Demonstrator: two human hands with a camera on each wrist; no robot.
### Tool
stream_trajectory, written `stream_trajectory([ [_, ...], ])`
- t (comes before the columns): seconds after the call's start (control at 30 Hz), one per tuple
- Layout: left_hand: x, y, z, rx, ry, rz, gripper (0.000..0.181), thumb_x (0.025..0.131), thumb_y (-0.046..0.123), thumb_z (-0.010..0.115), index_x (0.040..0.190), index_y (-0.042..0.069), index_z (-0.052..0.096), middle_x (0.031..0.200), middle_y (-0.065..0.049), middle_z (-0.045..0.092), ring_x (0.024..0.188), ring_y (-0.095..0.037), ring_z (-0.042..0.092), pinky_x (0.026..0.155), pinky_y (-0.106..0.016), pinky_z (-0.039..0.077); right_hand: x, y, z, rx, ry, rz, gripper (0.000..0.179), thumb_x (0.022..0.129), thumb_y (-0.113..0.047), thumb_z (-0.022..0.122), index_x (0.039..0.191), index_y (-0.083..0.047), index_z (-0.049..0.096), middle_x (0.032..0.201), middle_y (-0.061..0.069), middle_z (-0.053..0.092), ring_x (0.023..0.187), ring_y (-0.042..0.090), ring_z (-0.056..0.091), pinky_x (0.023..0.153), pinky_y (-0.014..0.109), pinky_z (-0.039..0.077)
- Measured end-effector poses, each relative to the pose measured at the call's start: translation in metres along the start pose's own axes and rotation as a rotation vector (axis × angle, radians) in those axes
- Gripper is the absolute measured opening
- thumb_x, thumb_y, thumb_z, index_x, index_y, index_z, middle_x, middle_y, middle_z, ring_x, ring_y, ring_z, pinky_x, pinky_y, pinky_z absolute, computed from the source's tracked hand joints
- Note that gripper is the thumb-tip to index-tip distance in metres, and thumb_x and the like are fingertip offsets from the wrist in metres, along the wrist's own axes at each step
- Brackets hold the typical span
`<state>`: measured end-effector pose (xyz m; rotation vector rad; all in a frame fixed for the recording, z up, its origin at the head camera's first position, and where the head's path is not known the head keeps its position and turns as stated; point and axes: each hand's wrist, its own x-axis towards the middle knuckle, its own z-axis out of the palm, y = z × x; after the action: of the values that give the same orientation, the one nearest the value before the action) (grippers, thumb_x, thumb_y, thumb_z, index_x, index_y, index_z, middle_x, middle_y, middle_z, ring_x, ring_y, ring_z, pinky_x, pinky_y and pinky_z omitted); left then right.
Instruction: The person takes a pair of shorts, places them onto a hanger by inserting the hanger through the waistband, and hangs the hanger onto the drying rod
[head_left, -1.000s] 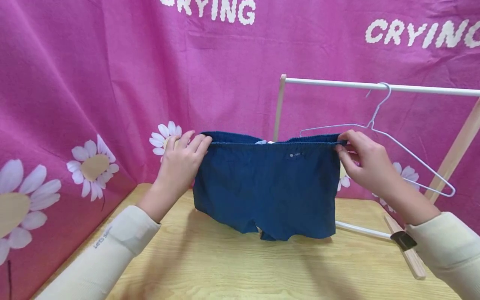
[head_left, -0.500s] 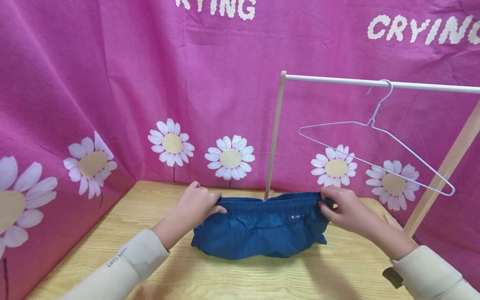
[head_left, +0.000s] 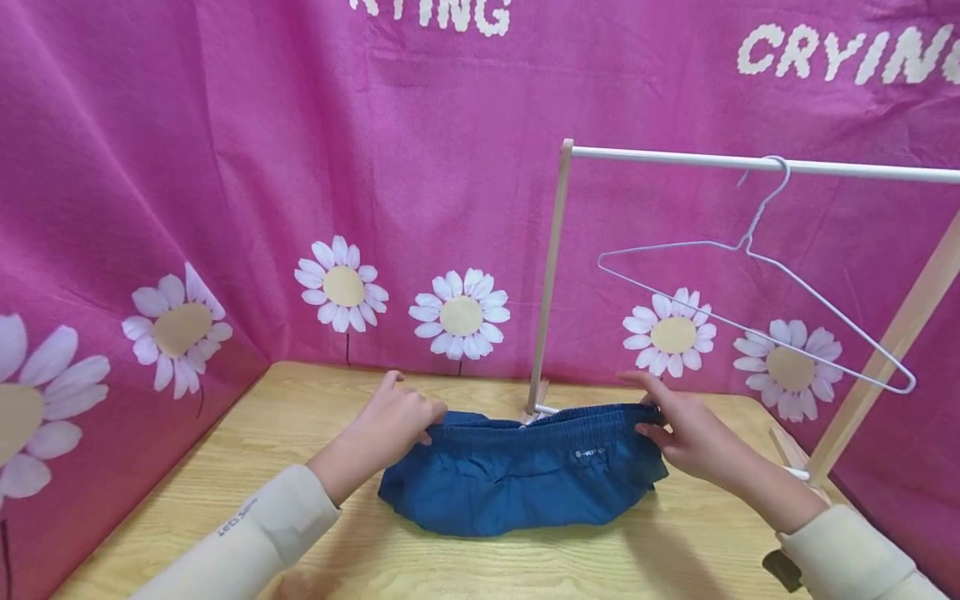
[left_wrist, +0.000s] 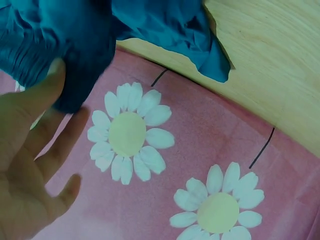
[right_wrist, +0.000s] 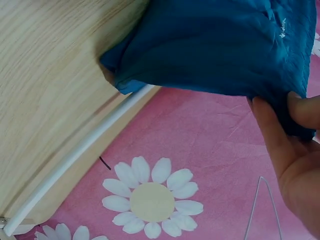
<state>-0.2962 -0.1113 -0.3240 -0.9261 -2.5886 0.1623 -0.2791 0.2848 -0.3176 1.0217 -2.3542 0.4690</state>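
Dark blue shorts (head_left: pixel 517 492) with a gathered elastic waistband and a small white print slump in folds low over the wooden table, their lower part bunched. My left hand (head_left: pixel 393 417) pinches the left end of the waistband; in the left wrist view its thumb (left_wrist: pixel 50 82) lies on the fabric and the other fingers are behind and below. At the opposite end my right hand (head_left: pixel 690 425) grips the waistband between thumb and fingers, its index finger raised in the head view. The legs of the shorts are mostly hidden under the folds.
Behind on the right stands a rack with a white rail (head_left: pixel 675 157) and wooden posts. A thin wire hanger (head_left: pixel 750 242) hangs from it. Pink cloth (head_left: pixel 450 167) printed with daisies surrounds the wooden table (head_left: pixel 300 433) at the back and left.
Both hands have come down with the shorts, which hung flat and upright a second ago and now sag in a bundle near the tabletop. The hanger has hardly moved.
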Motion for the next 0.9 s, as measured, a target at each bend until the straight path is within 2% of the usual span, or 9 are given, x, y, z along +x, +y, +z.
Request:
stream_trajectory([
  [0.1, 0.001, 0.001, -0.002, 0.092, 0.083, 0.006, 0.028, 0.076, 0.024, 0.089, 0.098, 0.021, 0.072, 0.086, 0.001, 0.075, 0.083, -0.018, 0.069, 0.088, -0.048, 0.044, 0.0, 0.001, -0.003, -0.036, -0.045, 0.005, 0.051, 0.07, 0.018, 0.08, 0.114, -0.005, 0.065, 0.093, 0.002, 0.071, 0.075, 0.014, 0.063, 0.066, 0.032, 0.059],
  [0.2, 0.004, 0.003, -0.003, 0.119, 0.184, -0.019, 0.03, 0.08, 0.021, 0.087, 0.105, 0.02, 0.07, 0.091, -0.002, 0.074, 0.081, -0.02, 0.069, 0.076, -0.038, 0.049, 0.001, 0.0, -0.006, -0.077, -0.051, 0.013, 0.041, 0.068, 0.017, 0.081, 0.099, -0.008, 0.07, 0.092, -0.001, 0.07, 0.079, 0.014, 0.063, 0.068, 0.035, 0.059],
  [0.3, 0.007, 0.006, -0.004, 0.01, 0.284, -0.066, 0.028, 0.083, 0.013, 0.084, 0.107, 0.014, 0.068, 0.088, -0.006, 0.069, 0.069, -0.021, 0.068, 0.059, -0.032, 0.052, 0.005, -0.002, -0.007, -0.122, -0.004, -0.001, 0.042, 0.066, 0.016, 0.083, 0.095, -0.012, 0.072, 0.092, -0.004, 0.069, 0.083, 0.014, 0.06, 0.071, 0.035, 0.057],
  [0.37, 0.01, 0.009, -0.005, -0.115, 0.344, -0.09, 0.027, 0.084, 0.007, 0.082, 0.107, 0.011, 0.067, 0.086, -0.008, 0.065, 0.065, -0.021, 0.067, 0.054, -0.033, 0.055, 0.009, -0.006, -0.006, -0.131, 0.041, -0.024, 0.044, 0.065, 0.016, 0.084, 0.095, -0.014, 0.073, 0.092, -0.004, 0.069, 0.083, 0.013, 0.059, 0.07, 0.034, 0.056],
  [0.4, 0.011, 0.011, -0.006, -0.18, 0.363, -0.103, 0.026, 0.085, 0.005, 0.08, 0.106, 0.01, 0.066, 0.087, -0.009, 0.064, 0.065, -0.022, 0.067, 0.056, -0.034, 0.057, 0.012, -0.009, -0.006, -0.123, 0.058, -0.033, 0.044, 0.065, 0.016, 0.084, 0.096, -0.014, 0.073, 0.092, -0.004, 0.069, 0.081, 0.012, 0.058, 0.068, 0.032, 0.055],
  [0.5, 0.02, 0.018, -0.009, -0.338, 0.388, -0.108, 0.025, 0.086, 0.002, 0.079, 0.106, 0.008, 0.066, 0.094, -0.009, 0.065, 0.076, -0.022, 0.069, 0.071, -0.037, 0.061, 0.021, -0.019, -0.005, -0.072, 0.075, -0.044, 0.045, 0.069, 0.019, 0.079, 0.1, -0.014, 0.072, 0.094, -0.004, 0.069, 0.077, 0.009, 0.058, 0.064, 0.028, 0.054],
  [0.57, 0.026, 0.025, -0.01, -0.398, 0.39, -0.092, 0.021, 0.087, 0.0, 0.076, 0.105, 0.007, 0.067, 0.097, -0.009, 0.065, 0.081, -0.022, 0.068, 0.077, -0.037, 0.06, 0.028, -0.027, -0.003, -0.021, 0.07, -0.054, 0.045, 0.072, 0.02, 0.076, 0.102, -0.013, 0.072, 0.096, -0.003, 0.069, 0.076, 0.009, 0.059, 0.062, 0.026, 0.053],
  [0.77, 0.041, 0.048, -0.012, -0.437, 0.427, -0.011, 0.013, 0.087, 0.0, 0.063, 0.097, 0.006, 0.065, 0.09, -0.005, 0.062, 0.07, -0.017, 0.06, 0.067, -0.031, 0.055, 0.046, -0.044, 0.013, 0.127, 0.073, -0.109, 0.038, 0.077, 0.017, 0.076, 0.105, -0.008, 0.071, 0.1, 0.0, 0.069, 0.083, 0.011, 0.065, 0.068, 0.027, 0.059],
  [0.9, 0.046, 0.064, -0.012, -0.475, 0.4, -0.001, 0.015, 0.094, 0.017, 0.062, 0.103, 0.006, 0.066, 0.093, -0.003, 0.062, 0.07, -0.013, 0.059, 0.068, -0.028, 0.055, 0.054, -0.051, 0.025, 0.245, 0.062, -0.108, 0.035, 0.079, 0.015, 0.077, 0.106, -0.003, 0.065, 0.101, 0.006, 0.07, 0.08, 0.012, 0.068, 0.07, 0.027, 0.06],
])
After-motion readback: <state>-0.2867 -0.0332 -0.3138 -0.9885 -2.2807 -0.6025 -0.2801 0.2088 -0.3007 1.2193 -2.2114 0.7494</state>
